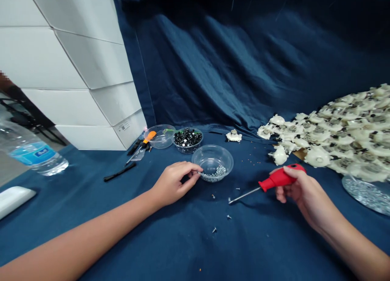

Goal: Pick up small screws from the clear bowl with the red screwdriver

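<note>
My left hand (175, 182) is closed in a pinch at the near left rim of a clear plastic bowl (224, 153). Small silver screws (219, 170) are heaped inside it, mostly toward the right. My right hand (300, 187) is wrapped around the red handle of a screwdriver (272, 180). The shaft slants down to the left, and a small silver piece, seemingly a screw, is at its tip. Several loose screws (229, 217) lie on the blue cloth (170, 248) between and in front of my hands.
Black screws fill a second bowl (188, 141); an orange-handled screwdriver (149, 137) lies left of it. Many cream plastic parts (332, 139) are piled right, with one part (234, 135) apart. A water bottle (36, 151) and white boxes (94, 106) stand left. A clear container (367, 193) sits right.
</note>
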A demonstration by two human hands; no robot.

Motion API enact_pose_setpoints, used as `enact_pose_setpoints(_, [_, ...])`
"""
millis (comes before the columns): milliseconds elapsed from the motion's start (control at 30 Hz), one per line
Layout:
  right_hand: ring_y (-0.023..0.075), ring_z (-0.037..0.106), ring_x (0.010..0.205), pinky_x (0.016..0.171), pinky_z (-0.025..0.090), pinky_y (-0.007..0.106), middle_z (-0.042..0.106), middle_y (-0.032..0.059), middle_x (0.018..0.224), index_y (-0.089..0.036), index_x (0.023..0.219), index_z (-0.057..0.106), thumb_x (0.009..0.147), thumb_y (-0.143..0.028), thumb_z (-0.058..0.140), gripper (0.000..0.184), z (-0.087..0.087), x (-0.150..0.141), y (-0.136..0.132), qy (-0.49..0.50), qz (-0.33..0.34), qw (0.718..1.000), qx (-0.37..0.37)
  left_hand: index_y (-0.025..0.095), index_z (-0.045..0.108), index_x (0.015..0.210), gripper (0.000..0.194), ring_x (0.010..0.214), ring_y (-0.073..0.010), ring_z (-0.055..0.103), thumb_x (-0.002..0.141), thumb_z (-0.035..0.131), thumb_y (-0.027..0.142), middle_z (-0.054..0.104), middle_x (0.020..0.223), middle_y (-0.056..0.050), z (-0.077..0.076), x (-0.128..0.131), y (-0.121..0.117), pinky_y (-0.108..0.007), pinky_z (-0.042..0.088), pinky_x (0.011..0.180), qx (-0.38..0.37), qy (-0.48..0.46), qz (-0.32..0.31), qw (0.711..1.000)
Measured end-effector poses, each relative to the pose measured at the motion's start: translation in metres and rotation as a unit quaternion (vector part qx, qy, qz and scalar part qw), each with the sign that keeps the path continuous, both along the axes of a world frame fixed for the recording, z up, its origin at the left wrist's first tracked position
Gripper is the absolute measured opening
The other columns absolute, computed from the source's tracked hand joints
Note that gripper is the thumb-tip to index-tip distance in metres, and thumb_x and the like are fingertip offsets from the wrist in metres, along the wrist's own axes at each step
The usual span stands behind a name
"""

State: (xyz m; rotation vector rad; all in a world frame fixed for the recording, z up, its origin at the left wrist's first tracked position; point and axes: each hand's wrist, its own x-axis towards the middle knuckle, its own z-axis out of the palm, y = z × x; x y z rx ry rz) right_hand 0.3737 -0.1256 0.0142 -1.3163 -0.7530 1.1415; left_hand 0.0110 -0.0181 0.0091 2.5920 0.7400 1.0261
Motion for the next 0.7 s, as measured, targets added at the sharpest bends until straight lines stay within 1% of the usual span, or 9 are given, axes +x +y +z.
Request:
enact_pose_setpoints(100, [0.0195, 0.061, 0.052, 0.049, 0.051, 0.027, 0.069, 0.0062, 0.059, -0.016, 0.091, 0.082, 0.091, -0.056, 0.078, 0.04, -0.002, 0.001, -0.001, 0.002, -0.008, 1.0, 0.018, 0.02, 0.075, 0.117, 0.016, 0.081, -0.0166, 0.072, 0.107, 0.062, 0.022, 0.08, 0.096, -0.005, 0.0, 0.0, 0.0, -0.031, 0.056, 0.077, 0.001, 0.001, -0.002, 1.0])
enact_pose_setpoints(233, [0.0201, 0.06, 0.052, 0.048, 0.053, 0.03, 0.069, 0.0065, 0.059, -0.017, 0.089, 0.084, 0.089, -0.057, 0.078, 0.04, 0.003, 0.008, -0.002, 0.021, 0.001, 0.999, 0.038, 0.02, 0.075, 0.117, 0.017, 0.081, -0.0171, 0.073, 0.107, 0.061, 0.022, 0.08, 0.097, -0.005, 0.0, 0.0, 0.0, -0.032, 0.057, 0.077, 0.0, 0.002, 0.001, 1.0])
enact_pose_setpoints(300, [0.0199, 0.059, 0.054, 0.047, 0.053, 0.029, 0.067, 0.0056, 0.058, -0.018, 0.088, 0.084, 0.087, -0.055, 0.08, 0.037, 0.004, 0.012, -0.001, 0.016, -0.019, 0.997, 0.068, 0.019, 0.075, 0.116, 0.017, 0.081, -0.0171, 0.073, 0.107, 0.061, 0.022, 0.08, 0.097, -0.006, 0.0, 0.0, 0.0, -0.032, 0.058, 0.078, 0.0, 0.002, 0.002, 1.0])
enact_pose_setpoints(367, [0.0195, 0.058, 0.054, 0.044, 0.052, 0.028, 0.067, 0.005, 0.059, -0.018, 0.086, 0.084, 0.085, -0.052, 0.082, 0.034, 0.004, 0.015, 0.0, 0.001, -0.055, 0.993, 0.101, 0.019, 0.075, 0.117, 0.018, 0.081, -0.0171, 0.073, 0.107, 0.061, 0.022, 0.08, 0.097, -0.005, 0.0, 0.0, -0.001, -0.032, 0.058, 0.078, 0.002, 0.001, 0.002, 1.0])
enact_pose_setpoints(467, [0.0191, 0.058, 0.055, 0.044, 0.051, 0.027, 0.068, 0.0039, 0.061, -0.021, 0.083, 0.083, 0.088, -0.049, 0.081, 0.028, 0.002, 0.019, 0.002, -0.016, -0.083, 0.989, 0.12, 0.02, 0.075, 0.117, 0.018, 0.082, -0.0171, 0.074, 0.106, 0.062, 0.021, 0.08, 0.096, -0.005, 0.0, 0.0, 0.0, -0.031, 0.058, 0.078, 0.001, -0.002, -0.001, 1.0])
enact_pose_setpoints(533, [0.0198, 0.059, 0.057, 0.046, 0.053, 0.027, 0.069, 0.0041, 0.062, -0.022, 0.082, 0.083, 0.091, -0.047, 0.08, 0.027, 0.0, 0.021, 0.002, -0.025, -0.082, 0.99, 0.115, 0.019, 0.075, 0.118, 0.018, 0.082, -0.017, 0.074, 0.106, 0.062, 0.021, 0.08, 0.097, -0.005, 0.0, 0.0, 0.0, -0.031, 0.058, 0.077, -0.002, -0.006, -0.008, 1.0])
enact_pose_setpoints(600, [0.0208, 0.059, 0.059, 0.048, 0.054, 0.029, 0.069, 0.0051, 0.063, -0.022, 0.083, 0.084, 0.091, -0.048, 0.08, 0.028, 0.0, 0.021, 0.002, -0.029, -0.071, 0.991, 0.112, 0.019, 0.075, 0.119, 0.018, 0.083, -0.0171, 0.073, 0.106, 0.062, 0.02, 0.079, 0.097, -0.006, 0.0, -0.001, 0.001, -0.031, 0.058, 0.078, -0.006, -0.009, -0.016, 1.0])
enact_pose_setpoints(700, [0.0216, 0.058, 0.059, 0.049, 0.054, 0.03, 0.068, 0.0058, 0.062, -0.02, 0.09, 0.086, 0.092, -0.052, 0.079, 0.032, 0.001, 0.016, 0.0, -0.01, -0.025, 0.994, 0.109, 0.02, 0.074, 0.121, 0.02, 0.084, -0.0181, 0.072, 0.106, 0.061, 0.019, 0.078, 0.096, -0.006, 0.0, -0.001, 0.001, -0.032, 0.058, 0.078, -0.004, -0.006, -0.025, 1.0])
